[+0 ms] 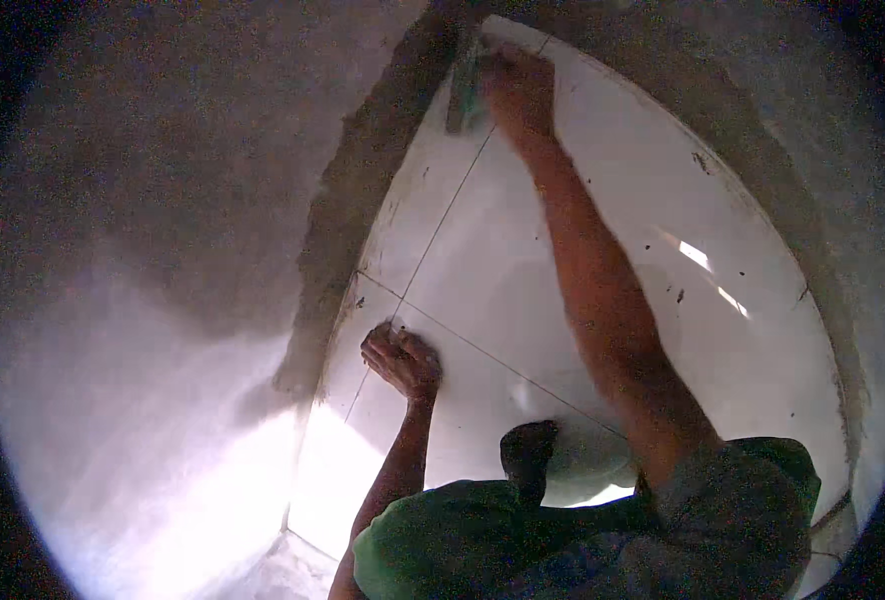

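Note:
My right hand [519, 88] is at the top of the white tiled floor [723, 350], blurred, closed on a green, flat-bladed tool [463, 95] that lies along the tiles' upper left edge. Lower left, my left hand [401, 355] rests on a tile over a thin joint line, its fingers bent and apart, holding nothing that I can see. The two joint lines cross just above it. Small dark specks and smears mark the tiles.
Bare grey plastered walls [163, 150] with darker rough bands border the tiles on both sides. My green-clad knee [413, 540] and dark foot [528, 450] are at the bottom. Bright light falls across the lower left.

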{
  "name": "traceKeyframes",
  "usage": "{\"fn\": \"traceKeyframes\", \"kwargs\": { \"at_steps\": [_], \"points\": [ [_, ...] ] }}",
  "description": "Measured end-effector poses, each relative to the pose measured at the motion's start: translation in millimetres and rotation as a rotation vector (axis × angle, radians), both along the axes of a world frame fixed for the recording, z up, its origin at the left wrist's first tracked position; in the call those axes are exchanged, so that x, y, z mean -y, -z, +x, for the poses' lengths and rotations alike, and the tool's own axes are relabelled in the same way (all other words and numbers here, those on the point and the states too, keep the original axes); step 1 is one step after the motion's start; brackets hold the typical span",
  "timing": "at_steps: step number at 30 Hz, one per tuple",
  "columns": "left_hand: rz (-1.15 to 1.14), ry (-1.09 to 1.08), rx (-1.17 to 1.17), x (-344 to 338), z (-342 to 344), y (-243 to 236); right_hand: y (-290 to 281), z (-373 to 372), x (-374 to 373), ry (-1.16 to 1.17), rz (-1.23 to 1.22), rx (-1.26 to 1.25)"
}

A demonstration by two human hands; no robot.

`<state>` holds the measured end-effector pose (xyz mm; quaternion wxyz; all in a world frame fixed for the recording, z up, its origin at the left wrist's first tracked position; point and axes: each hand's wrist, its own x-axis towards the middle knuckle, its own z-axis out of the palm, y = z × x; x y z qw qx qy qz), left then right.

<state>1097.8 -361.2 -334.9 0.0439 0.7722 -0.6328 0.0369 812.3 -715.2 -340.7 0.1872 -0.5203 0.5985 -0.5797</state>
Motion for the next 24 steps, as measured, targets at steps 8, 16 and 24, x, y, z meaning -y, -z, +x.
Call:
{"fn": "traceKeyframes", "kwargs": {
  "at_steps": [8,16,24],
  "points": [
    [-0.033,-0.042,-0.003,8.9,-18.8,-15.2,-38.4,83.7,-62.5,-0.074,0.114,0.000],
    [-0.035,-0.087,-0.005,5.9,-23.2,-19.8,-36.2,102.3,-123.3,-0.161,0.320,0.178],
    [-0.097,-0.155,-0.103,6.5,-18.2,-14.0,-61.0,174.2,-141.1,0.034,0.124,0.154]
  ]
}}
